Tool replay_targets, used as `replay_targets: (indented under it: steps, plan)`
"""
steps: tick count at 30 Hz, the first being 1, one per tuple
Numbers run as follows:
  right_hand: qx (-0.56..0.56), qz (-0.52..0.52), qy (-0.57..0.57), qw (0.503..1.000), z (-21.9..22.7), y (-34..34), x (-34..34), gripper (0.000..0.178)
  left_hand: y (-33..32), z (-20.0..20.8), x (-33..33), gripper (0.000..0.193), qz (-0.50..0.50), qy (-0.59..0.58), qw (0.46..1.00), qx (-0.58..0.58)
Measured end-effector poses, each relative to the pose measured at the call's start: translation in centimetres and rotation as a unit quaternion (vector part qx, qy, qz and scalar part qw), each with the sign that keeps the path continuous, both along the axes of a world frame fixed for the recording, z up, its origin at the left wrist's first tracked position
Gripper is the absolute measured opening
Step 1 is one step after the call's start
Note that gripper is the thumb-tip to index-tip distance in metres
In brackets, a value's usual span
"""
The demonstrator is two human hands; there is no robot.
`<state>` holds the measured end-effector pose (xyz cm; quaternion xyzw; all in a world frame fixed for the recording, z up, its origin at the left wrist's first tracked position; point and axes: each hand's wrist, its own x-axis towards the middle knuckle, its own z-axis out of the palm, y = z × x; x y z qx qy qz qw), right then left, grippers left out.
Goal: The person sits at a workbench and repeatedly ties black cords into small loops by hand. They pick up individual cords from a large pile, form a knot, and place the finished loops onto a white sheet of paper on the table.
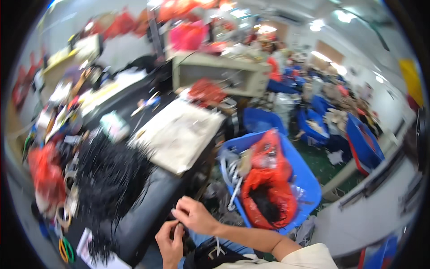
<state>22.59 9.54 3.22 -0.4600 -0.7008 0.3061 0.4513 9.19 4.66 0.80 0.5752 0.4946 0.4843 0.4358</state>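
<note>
Head view: left hand [170, 243] beside right hand [197, 217], fingers [185, 206] curled; cannot tell if pinching

Pale shelf [219, 61]; pink bag [188, 36]; ceiling light [345, 17]

Two hands [193, 215] and one large heap of black strands [109, 175] show

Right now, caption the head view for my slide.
Left hand and right hand close together, between black strands on a table and a blue bin.
</note>
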Motion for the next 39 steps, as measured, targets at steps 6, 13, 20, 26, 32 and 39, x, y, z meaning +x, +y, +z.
replay_targets:
  steps: [6, 13, 20, 26, 32, 39]
  plan:
    - [-0.099, -0.084, 0.118, 0.984, 2.5, -5.9, 5.2, 0.026, -2.2, 5.6, 4.1, 0.013, -0.153, -0.2, 0.966, -0.055]
    - [-0.117, 0.011, 0.168, 0.979, 3.0, -7.9, 6.1, 0.026, -3.8, 6.1, 4.6, 0.013, -0.172, -0.201, 0.963, -0.054]
    - [-0.125, 0.087, 0.256, 0.955, 1.3, -5.7, 5.0, 0.026, -2.9, 6.8, 3.8, 0.014, -0.18, -0.24, 0.947, -0.113]
    - [-0.101, -0.107, 0.209, 0.967, 2.5, -4.7, 3.1, 0.033, -2.3, 7.0, 7.1, 0.016, 0.118, 0.176, 0.921, 0.325]
    - [-0.212, 0.026, 0.411, 0.886, 2.1, -2.1, 1.6, 0.028, -0.6, 5.7, 6.0, 0.017, 0.102, -0.056, 0.983, 0.143]
    - [-0.199, 0.077, 0.363, 0.907, -1.2, -1.0, -0.6, 0.028, -0.7, 4.2, 3.9, 0.019, 0.163, -0.147, 0.974, 0.056]
